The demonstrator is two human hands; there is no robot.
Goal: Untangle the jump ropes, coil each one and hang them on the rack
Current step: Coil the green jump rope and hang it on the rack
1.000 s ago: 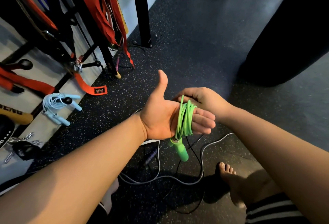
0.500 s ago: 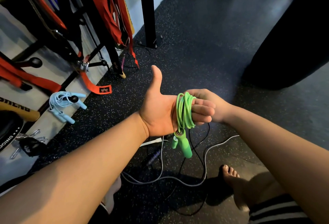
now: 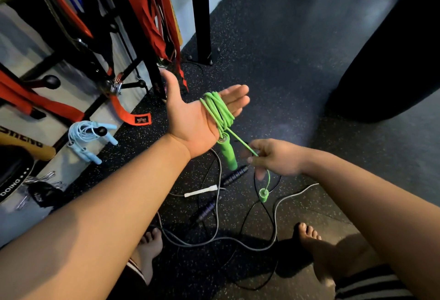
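A green jump rope [image 3: 219, 111] is coiled around the fingers of my left hand [image 3: 190, 116], palm up and fingers apart. One green handle [image 3: 228, 154] hangs below that palm. My right hand [image 3: 273, 156] pinches the rope's free end, drawn taut from the coil; the second green handle [image 3: 263, 195] dangles under it. On the floor lie a grey rope [image 3: 221, 240] with a white handle [image 3: 201, 191] and a black rope with dark handles [image 3: 234, 175], crossing each other. A light blue rope [image 3: 88, 137] hangs coiled on a peg of the rack [image 3: 140, 84].
The rack on the left carries red straps [image 3: 147, 13] and bands. A black post [image 3: 200, 13] stands behind it. A large black punching bag [image 3: 392, 56] fills the right. My bare feet [image 3: 309, 235] stand beside the floor ropes on speckled rubber flooring.
My right hand left the coil and moved down and right, pulling the rope's free end taut. My left hand rose slightly and its fingers spread. The second handle now dangles.
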